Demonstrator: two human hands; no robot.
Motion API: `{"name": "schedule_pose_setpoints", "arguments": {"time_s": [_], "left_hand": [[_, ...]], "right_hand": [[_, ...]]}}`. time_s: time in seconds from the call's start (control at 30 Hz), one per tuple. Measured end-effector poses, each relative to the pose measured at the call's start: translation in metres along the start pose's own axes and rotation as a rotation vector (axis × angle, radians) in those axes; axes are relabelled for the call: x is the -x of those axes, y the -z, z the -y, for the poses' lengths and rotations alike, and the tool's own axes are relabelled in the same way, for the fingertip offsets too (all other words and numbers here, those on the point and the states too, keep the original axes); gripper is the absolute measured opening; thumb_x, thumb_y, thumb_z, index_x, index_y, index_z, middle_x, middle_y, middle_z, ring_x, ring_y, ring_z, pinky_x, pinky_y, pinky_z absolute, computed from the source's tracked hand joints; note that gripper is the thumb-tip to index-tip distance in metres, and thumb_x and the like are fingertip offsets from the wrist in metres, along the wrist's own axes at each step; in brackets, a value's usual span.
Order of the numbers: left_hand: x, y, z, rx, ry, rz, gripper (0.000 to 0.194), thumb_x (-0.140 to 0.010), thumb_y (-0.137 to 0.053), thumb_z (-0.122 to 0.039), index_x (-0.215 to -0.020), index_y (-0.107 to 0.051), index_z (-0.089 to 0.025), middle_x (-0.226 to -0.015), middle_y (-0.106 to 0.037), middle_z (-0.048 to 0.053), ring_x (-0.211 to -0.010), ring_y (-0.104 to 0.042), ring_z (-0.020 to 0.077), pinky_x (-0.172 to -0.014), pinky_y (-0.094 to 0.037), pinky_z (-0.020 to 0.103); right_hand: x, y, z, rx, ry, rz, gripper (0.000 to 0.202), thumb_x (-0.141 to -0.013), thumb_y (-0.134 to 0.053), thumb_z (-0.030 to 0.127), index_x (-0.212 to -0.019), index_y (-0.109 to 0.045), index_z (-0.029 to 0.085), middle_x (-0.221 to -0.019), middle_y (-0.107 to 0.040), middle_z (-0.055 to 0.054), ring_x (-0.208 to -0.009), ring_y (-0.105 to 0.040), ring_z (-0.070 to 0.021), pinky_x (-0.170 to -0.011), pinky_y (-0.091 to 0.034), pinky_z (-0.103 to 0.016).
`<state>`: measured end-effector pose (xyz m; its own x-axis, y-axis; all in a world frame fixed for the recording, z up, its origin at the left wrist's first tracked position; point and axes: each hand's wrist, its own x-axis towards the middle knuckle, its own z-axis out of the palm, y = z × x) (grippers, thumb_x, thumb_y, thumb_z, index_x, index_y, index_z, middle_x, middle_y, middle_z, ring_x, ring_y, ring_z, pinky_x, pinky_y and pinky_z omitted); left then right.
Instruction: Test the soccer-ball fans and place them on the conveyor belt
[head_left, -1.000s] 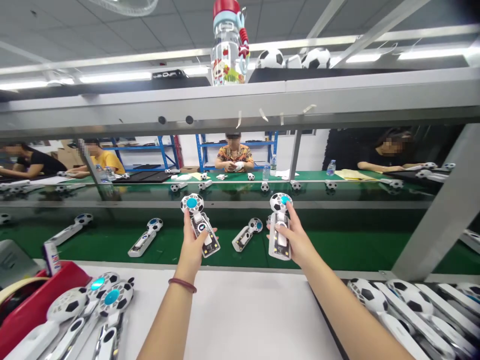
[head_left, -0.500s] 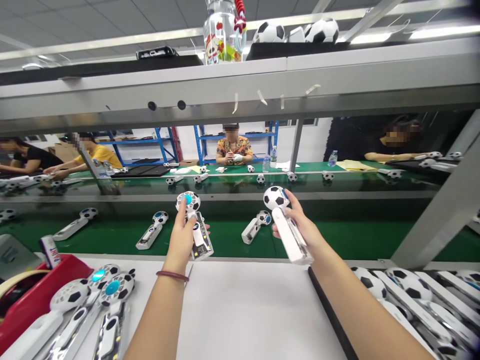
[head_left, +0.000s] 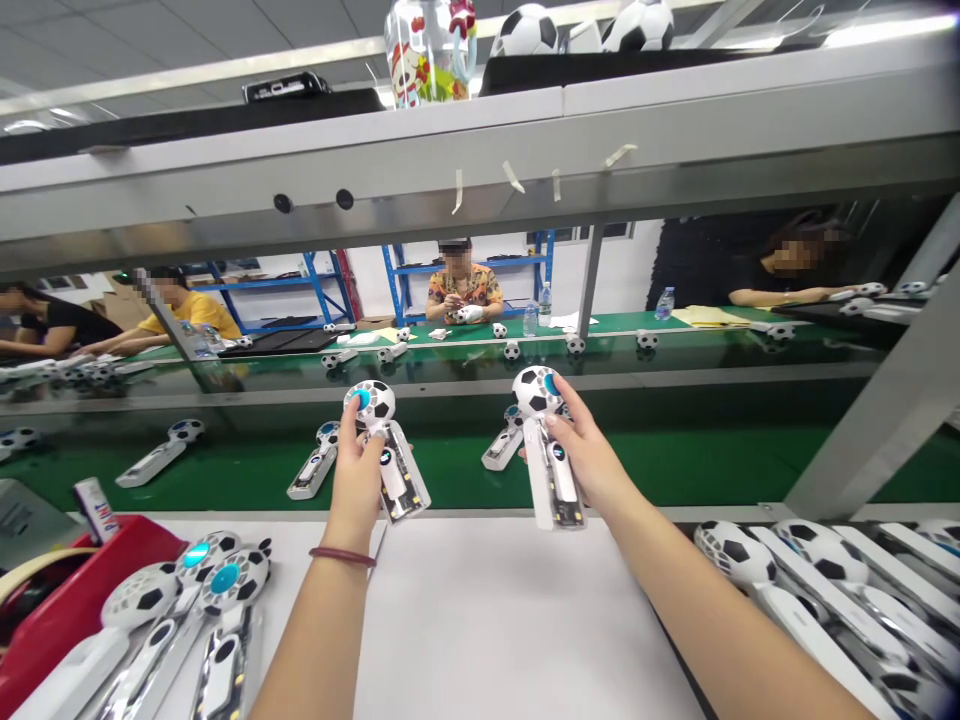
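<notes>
Gripping a football-headed fan [head_left: 381, 400] in curled left fingers [head_left: 349, 428], a matching fan [head_left: 531, 390] in curled right fingers [head_left: 576, 405]. Held apart, with both handles [head_left: 411, 485] slanting down rightward.

Label on the white tube [head_left: 96, 512] by the red bin [head_left: 124, 553]: dark capitals, apparently "PAINT". Lit displays on the left unit [head_left: 397, 478] and right unit [head_left: 561, 475]: characters too small to read.
</notes>
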<state>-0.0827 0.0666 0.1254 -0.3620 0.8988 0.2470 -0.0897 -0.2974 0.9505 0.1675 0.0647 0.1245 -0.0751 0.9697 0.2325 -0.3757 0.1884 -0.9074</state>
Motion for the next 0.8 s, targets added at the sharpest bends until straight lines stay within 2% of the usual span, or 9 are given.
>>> {"name": "schedule_pose_setpoints", "arguments": {"time_s": [0.1,0.2,0.27,0.37,0.43,0.5,0.63,0.7,0.8], "left_hand": [[0.013,-0.009,0.027,-0.034,-0.011,0.081,0.084,-0.071,-0.06,-0.023,-0.139,-0.013,-0.036,-0.107,-0.057,0.004,-0.084,-0.064,0.0197,-0.076,-0.052,0.033],[0.037,-0.018,0.062,-0.11,-0.003,0.126,0.095,-0.066,-0.069,-0.024,-0.14,-0.01,-0.032,-0.113,-0.055,0.007,-0.097,-0.059,0.0217,-0.087,-0.047,0.034],[0.054,-0.019,0.083,-0.206,-0.033,0.096,0.094,-0.063,-0.073,-0.024,-0.139,-0.017,-0.03,-0.122,-0.05,0.009,-0.112,-0.051,0.0245,-0.096,-0.039,0.036],[0.074,-0.014,0.102,-0.252,-0.035,0.111,0.096,-0.06,-0.075,-0.024,-0.138,-0.019,-0.029,-0.136,-0.037,0.01,-0.122,-0.041,0.0267,-0.102,-0.032,0.038],[0.083,-0.011,0.108,-0.129,0.087,0.191,0.103,-0.06,-0.075,-0.024,-0.139,-0.008,-0.032,-0.138,-0.034,0.011,-0.113,-0.05,0.0265,-0.095,-0.04,0.039],[0.089,-0.01,0.108,0.025,0.262,0.293,0.102,-0.062,-0.075,-0.025,-0.137,-0.006,-0.031,-0.128,-0.045,0.013,-0.099,-0.059,0.0251,-0.085,-0.047,0.039],[0.096,-0.013,0.103,0.249,0.515,0.39,0.064,-0.073,-0.066,-0.033,-0.124,-0.029,-0.027,-0.088,-0.06,0.004,-0.075,-0.063,0.0201,-0.075,-0.052,0.042],[0.099,-0.014,0.099,0.344,0.588,0.385,0.052,-0.076,-0.062,-0.031,-0.118,-0.032,-0.029,-0.083,-0.058,0.001,-0.069,-0.061,0.0165,-0.074,-0.052,0.045],[0.1,-0.013,0.093,0.416,0.645,0.394,0.049,-0.076,-0.061,-0.023,-0.116,-0.035,-0.03,-0.084,-0.057,0.0,-0.069,-0.059,0.0151,-0.078,-0.05,0.049]], "right_hand": [[0.004,-0.002,-0.021,0.054,-0.069,0.09,0.098,-0.07,-0.067,0.031,-0.14,0.002,0.042,-0.103,-0.06,-0.001,-0.072,-0.065,-0.0161,-0.069,-0.054,-0.036],[0.014,-0.001,-0.048,0.113,-0.109,0.113,0.109,-0.067,-0.069,0.024,-0.14,0.012,0.034,-0.102,-0.062,-0.002,-0.081,-0.064,-0.0152,-0.079,-0.05,-0.036],[0.021,0.005,-0.065,0.104,-0.07,0.089,0.106,-0.063,-0.071,0.022,-0.142,0.0,0.031,-0.109,-0.061,-0.005,-0.094,-0.061,-0.0161,-0.085,-0.048,-0.033],[0.028,0.019,-0.08,0.157,-0.088,0.062,0.084,-0.055,-0.077,0.024,-0.129,-0.039,0.027,-0.114,-0.059,-0.007,-0.102,-0.058,-0.0225,-0.086,-0.047,-0.037],[0.028,0.029,-0.084,0.206,-0.156,0.072,0.064,-0.052,-0.079,0.03,-0.111,-0.055,0.023,-0.106,-0.063,-0.007,-0.099,-0.058,-0.0257,-0.085,-0.047,-0.041],[0.028,0.034,-0.086,0.207,-0.248,0.116,0.053,-0.052,-0.079,0.035,-0.098,-0.06,0.02,-0.099,-0.065,-0.007,-0.095,-0.06,-0.0256,-0.086,-0.046,-0.043],[0.033,0.029,-0.086,0.143,-0.39,0.176,0.046,-0.058,-0.075,0.047,-0.091,-0.058,0.019,-0.09,-0.066,-0.006,-0.087,-0.062,-0.0232,-0.083,-0.047,-0.042],[0.041,0.024,-0.082,0.041,-0.506,0.113,0.044,-0.069,-0.065,0.054,-0.094,-0.053,0.02,-0.086,-0.065,-0.006,-0.08,-0.064,-0.0225,-0.076,-0.05,-0.041],[0.053,0.019,-0.074,-0.098,-0.599,-0.073,0.033,-0.078,-0.058,0.049,-0.093,-0.049,0.021,-0.081,-0.063,-0.003,-0.07,-0.064,-0.0182,-0.068,-0.052,-0.035]]}}
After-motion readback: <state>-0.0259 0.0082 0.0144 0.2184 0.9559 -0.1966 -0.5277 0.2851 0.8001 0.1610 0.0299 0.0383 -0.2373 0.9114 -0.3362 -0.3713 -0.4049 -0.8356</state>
